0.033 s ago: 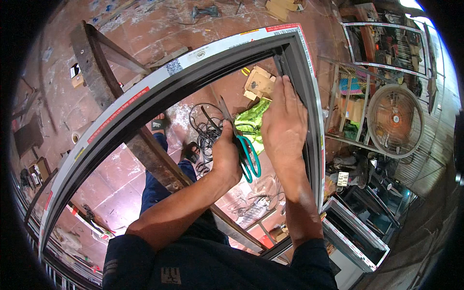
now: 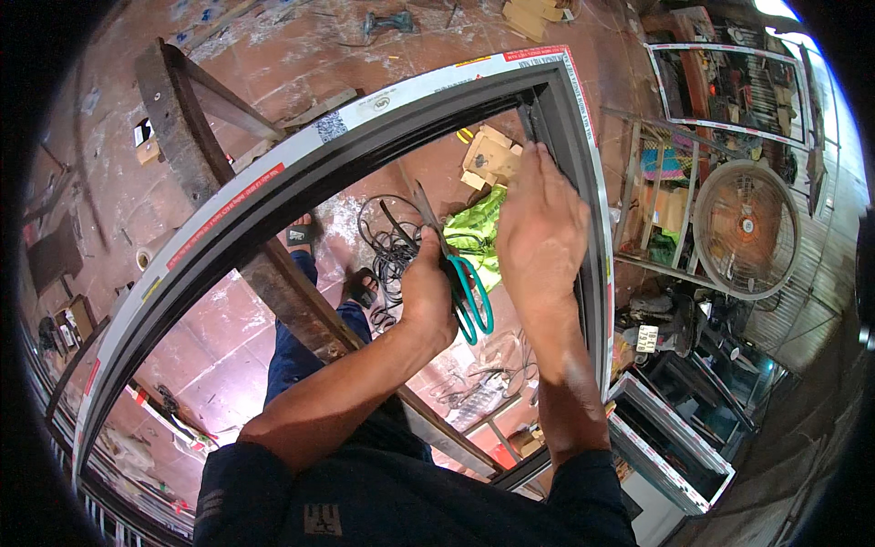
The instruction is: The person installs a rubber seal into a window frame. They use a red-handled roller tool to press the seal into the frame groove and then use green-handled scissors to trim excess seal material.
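Note:
My left hand (image 2: 428,290) is closed around a pair of scissors (image 2: 472,296) with teal handle loops; their dark blades point up and away from me. Against the inner right side of a large dark frame (image 2: 591,196), near its far right corner, my right hand (image 2: 544,232) presses with its fingers together. The fingertips hide whatever lies under them. White film printed in red covers the frame's outer edge. Behind the left hand, a tangle of thin black strip (image 2: 387,251) lies low, beside a bright yellow-green bag (image 2: 469,239).
Metal beams (image 2: 301,296) pass beneath the frame. Through its opening show a torn cardboard piece (image 2: 492,157) and another person's legs (image 2: 293,314). A round fan (image 2: 747,228) and a smaller frame (image 2: 720,456) are at the right. A power drill (image 2: 387,23) lies on the far floor.
My right hand has shifted slightly to the right, its knuckles a little more bent. The left hand and the scissors stay in place.

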{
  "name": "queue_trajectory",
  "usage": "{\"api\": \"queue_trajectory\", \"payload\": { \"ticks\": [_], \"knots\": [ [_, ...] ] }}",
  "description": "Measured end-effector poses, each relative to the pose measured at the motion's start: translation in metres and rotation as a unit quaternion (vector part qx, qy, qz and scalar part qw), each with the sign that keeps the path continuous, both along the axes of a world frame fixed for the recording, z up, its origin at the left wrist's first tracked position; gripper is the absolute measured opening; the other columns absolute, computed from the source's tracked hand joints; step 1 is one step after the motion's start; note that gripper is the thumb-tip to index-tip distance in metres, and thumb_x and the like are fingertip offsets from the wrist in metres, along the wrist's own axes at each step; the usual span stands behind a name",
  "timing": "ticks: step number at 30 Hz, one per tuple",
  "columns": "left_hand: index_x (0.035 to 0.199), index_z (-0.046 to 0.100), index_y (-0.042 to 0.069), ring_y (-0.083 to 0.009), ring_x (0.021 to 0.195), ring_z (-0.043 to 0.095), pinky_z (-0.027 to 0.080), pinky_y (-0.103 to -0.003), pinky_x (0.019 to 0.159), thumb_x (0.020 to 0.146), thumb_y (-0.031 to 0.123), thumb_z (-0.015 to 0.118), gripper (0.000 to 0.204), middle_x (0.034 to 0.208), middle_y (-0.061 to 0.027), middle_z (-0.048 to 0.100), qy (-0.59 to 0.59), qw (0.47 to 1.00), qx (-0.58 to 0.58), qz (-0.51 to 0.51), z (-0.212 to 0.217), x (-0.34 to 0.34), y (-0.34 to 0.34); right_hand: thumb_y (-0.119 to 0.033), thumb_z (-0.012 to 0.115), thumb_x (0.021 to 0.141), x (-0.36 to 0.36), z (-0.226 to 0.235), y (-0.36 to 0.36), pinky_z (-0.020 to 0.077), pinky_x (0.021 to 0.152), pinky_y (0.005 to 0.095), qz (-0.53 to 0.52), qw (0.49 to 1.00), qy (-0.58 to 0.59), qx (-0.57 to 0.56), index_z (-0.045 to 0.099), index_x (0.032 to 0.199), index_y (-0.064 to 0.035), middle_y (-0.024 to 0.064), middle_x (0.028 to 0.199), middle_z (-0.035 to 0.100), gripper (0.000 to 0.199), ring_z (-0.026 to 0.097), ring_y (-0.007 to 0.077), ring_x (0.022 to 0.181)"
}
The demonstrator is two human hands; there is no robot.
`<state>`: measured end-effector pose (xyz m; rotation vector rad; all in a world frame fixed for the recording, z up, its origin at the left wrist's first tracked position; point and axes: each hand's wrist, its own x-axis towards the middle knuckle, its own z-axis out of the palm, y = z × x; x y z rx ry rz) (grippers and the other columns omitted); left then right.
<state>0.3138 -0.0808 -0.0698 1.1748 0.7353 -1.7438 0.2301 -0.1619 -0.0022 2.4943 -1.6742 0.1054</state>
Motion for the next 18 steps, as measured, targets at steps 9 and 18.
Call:
{"api": "queue_trajectory", "payload": {
  "ticks": [9, 18],
  "knots": [
    [0.092, 0.059, 0.008, -0.0236, 0.061, 0.059, 0.053, -0.037, 0.06, 0.111, 0.052, 0.044, 0.05, 0.073, -0.0088, 0.062, 0.039, 0.999, -0.031, -0.022, -0.018, 0.0, -0.001, -0.009, 0.067, 0.086, 0.007, 0.001, -0.07, 0.0567, 0.058, 0.0444, 0.012, 0.993, 0.095, -0.07, 0.063, 0.085, -0.0102, 0.0091, 0.077, 0.069, 0.004, 0.072, 0.0318, 0.07],
    [0.085, 0.06, 0.01, -0.0224, 0.058, 0.057, 0.049, -0.037, 0.057, 0.108, 0.058, 0.045, 0.055, 0.07, -0.0066, 0.062, 0.023, 0.999, -0.038, -0.016, -0.012, 0.01, -0.012, -0.006, 0.064, 0.087, -0.012, -0.002, -0.055, 0.0567, 0.061, 0.0496, 0.012, 0.997, 0.071, -0.013, 0.059, 0.092, -0.007, 0.0155, 0.084, 0.066, 0.008, 0.07, 0.0389, 0.078]
  ]
}}
